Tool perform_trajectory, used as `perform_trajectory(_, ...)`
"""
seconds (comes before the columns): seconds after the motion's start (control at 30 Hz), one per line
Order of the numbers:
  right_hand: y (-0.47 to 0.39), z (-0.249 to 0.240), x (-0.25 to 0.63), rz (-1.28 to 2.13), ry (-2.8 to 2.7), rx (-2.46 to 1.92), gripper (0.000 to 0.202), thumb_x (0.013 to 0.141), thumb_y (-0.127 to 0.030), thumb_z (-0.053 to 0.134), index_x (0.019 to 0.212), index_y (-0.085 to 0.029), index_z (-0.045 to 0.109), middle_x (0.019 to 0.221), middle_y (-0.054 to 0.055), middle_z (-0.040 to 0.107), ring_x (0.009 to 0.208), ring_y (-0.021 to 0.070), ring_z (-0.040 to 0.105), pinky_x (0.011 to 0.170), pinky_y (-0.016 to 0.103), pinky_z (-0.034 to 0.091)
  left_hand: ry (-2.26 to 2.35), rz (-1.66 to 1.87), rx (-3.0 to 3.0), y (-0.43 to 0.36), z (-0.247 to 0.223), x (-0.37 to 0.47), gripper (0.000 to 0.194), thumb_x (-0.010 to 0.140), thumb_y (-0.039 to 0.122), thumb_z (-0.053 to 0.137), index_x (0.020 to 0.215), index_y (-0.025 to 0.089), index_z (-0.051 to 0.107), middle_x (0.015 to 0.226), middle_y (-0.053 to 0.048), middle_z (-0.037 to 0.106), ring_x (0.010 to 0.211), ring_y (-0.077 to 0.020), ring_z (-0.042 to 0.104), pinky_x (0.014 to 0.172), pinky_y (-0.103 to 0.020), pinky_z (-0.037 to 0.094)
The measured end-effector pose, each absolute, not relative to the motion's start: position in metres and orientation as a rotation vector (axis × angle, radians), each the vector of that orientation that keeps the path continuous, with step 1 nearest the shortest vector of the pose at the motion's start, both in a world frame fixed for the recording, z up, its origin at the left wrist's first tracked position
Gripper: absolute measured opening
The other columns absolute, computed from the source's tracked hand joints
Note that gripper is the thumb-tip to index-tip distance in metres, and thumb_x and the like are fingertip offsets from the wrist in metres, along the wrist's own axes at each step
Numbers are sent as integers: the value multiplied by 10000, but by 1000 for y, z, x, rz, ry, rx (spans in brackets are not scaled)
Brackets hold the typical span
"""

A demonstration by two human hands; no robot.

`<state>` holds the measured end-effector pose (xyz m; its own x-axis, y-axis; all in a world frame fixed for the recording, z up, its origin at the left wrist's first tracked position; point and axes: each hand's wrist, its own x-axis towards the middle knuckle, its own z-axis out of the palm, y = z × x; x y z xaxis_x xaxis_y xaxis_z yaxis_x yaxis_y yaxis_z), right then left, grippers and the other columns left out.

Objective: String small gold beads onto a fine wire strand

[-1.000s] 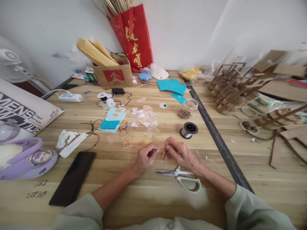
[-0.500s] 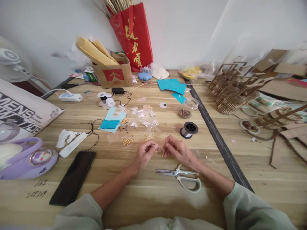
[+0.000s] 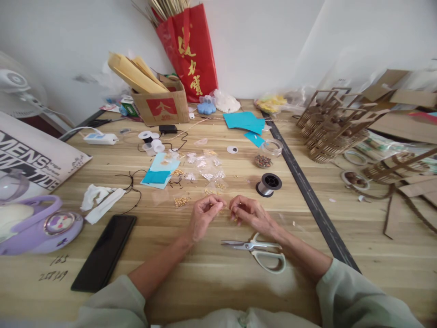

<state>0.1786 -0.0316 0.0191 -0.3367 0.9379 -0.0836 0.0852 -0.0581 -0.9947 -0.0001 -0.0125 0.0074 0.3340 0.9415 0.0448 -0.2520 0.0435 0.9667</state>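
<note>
Inward from the middle of the surface's (image 3: pixel 205 291) near edge, the left hand's (image 3: pixel 204 217) fingertips met, on what one could not tell; the right hand (image 3: pixel 251 213) pinched a tiny gold-coloured piece (image 3: pixel 235 220), probably for fine control. Scissors (image 3: pixel 249 246) lay nearer that edge, seemingly for easy reach.

A red bag (image 3: pixel 194 59) stands behind a cardboard box (image 3: pixel 162 105), and a black phone (image 3: pixel 104 253) lies on the wooden table (image 3: pixel 191 291).

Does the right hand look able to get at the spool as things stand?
Probably yes: the spool stands just beyond the right hand, with nothing visible between them, though its fingers seem busy with a gold piece.
</note>
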Motion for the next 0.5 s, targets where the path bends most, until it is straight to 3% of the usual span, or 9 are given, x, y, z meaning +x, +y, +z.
perform_trajectory(0.27, -29, 17, 175, 1571, -1278, -1033, 213, 743, -312, 674, 692, -145, 551, 786, 28, 579, 594, 89, 557, 483, 199, 480, 757, 1067, 1072, -10, 5, 2, 242, 770, 300, 636, 640, 130, 521, 767, 0, 599, 414, -5, 258, 406, -205, 163)
perform_trajectory(0.5, -30, 8, 168, 1652, -945, -923, 186, 689, -266, 733, 650, -141, 600, 835, 24, 607, 553, 51, 545, 446, 148, 471, 760, 1030, 1059, -9, 2, 2, 235, 781, 337, 632, 675, 137, 571, 543, 47, 455, 411, -24, 256, 417, -205, 165)
